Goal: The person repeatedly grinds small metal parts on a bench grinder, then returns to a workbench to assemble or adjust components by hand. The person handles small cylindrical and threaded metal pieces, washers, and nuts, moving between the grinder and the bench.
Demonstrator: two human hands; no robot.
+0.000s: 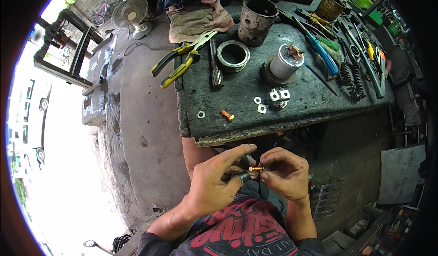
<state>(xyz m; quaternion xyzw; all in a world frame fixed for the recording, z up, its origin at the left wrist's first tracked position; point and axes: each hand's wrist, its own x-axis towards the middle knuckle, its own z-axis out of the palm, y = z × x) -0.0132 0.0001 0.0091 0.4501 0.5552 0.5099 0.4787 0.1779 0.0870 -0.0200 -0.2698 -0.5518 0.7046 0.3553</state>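
Below the bench's front edge, in front of my shirt, both hands meet around a small copper-coloured bolt [256,168]. My right hand [289,171] pinches one end between thumb and fingers. My left hand [215,178] closes in at the bolt's head, with black coverings or grime on the thumb and a finger. A second copper-coloured bolt [227,115] lies on the bench, with a washer [201,114] to its left. Farther right are another washer [258,100], a square metal plate [262,108] and a cluster of silver terminal pieces [279,97].
The dark workbench [246,127] holds a silver cylindrical part [286,66], a metal ring [233,56], a milling cutter [216,69] and a rusty can [258,21]. Yellow-black pliers [182,60] overhang its left edge. Blue-handled tool [324,55], coil spring [350,85] and several tools lie right.
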